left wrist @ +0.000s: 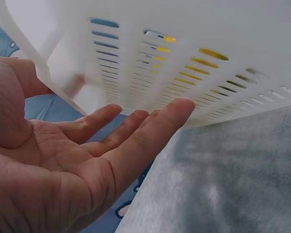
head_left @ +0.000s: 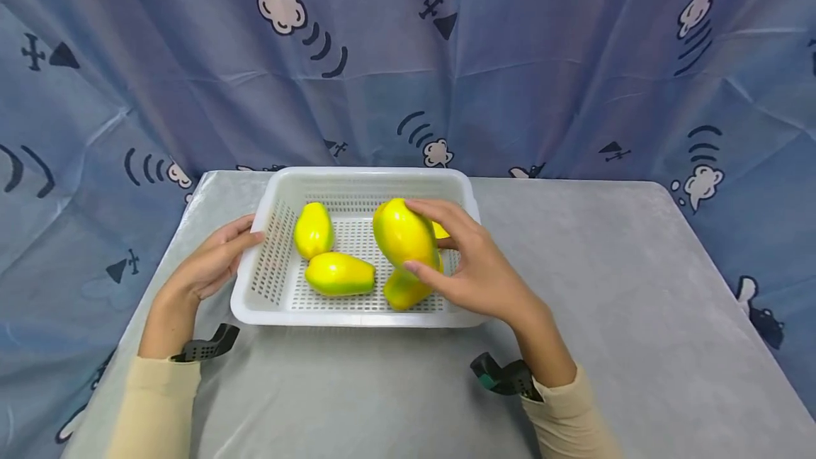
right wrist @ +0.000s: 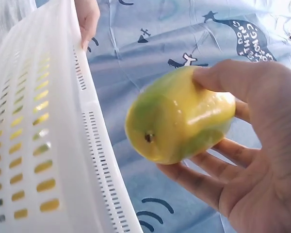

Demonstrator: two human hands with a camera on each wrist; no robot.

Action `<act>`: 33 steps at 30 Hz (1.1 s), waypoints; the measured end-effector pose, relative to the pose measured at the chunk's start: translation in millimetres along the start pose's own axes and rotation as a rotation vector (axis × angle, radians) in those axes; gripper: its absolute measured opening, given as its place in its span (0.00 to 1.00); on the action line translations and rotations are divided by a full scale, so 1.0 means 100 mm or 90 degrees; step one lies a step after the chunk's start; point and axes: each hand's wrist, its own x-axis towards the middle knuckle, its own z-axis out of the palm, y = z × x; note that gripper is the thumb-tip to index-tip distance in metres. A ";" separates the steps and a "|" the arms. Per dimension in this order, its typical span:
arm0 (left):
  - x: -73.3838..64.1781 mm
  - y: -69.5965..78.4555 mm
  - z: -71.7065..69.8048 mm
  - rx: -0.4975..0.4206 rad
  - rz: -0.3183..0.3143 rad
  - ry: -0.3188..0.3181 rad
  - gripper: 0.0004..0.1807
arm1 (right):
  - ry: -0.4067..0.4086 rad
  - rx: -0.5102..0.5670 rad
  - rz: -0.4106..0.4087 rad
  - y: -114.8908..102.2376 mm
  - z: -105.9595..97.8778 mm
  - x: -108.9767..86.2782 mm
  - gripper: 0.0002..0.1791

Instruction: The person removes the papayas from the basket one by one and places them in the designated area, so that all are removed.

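In our right hand [head_left: 474,268] we hold a fruit [head_left: 401,234] between thumb and fingers, over the basket [head_left: 357,319] whose left end our left hand [head_left: 213,261] grips

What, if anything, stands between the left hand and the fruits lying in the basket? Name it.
The slotted left wall of the basket: the left hand has its fingers outside, while the fruits lie inside. From above, over that wall, nothing visible blocks the way.
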 end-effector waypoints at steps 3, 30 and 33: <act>0.01 0.01 -0.01 0.009 -0.004 -0.001 0.36 | 0.026 0.001 0.001 0.02 -0.04 -0.02 0.41; 0.02 0.02 0.01 0.020 -0.015 0.009 0.35 | 0.112 -0.064 0.009 0.19 -0.33 -0.06 0.46; 0.01 0.03 0.00 0.021 -0.011 0.007 0.36 | 0.119 -0.061 0.008 0.20 -0.34 -0.06 0.46</act>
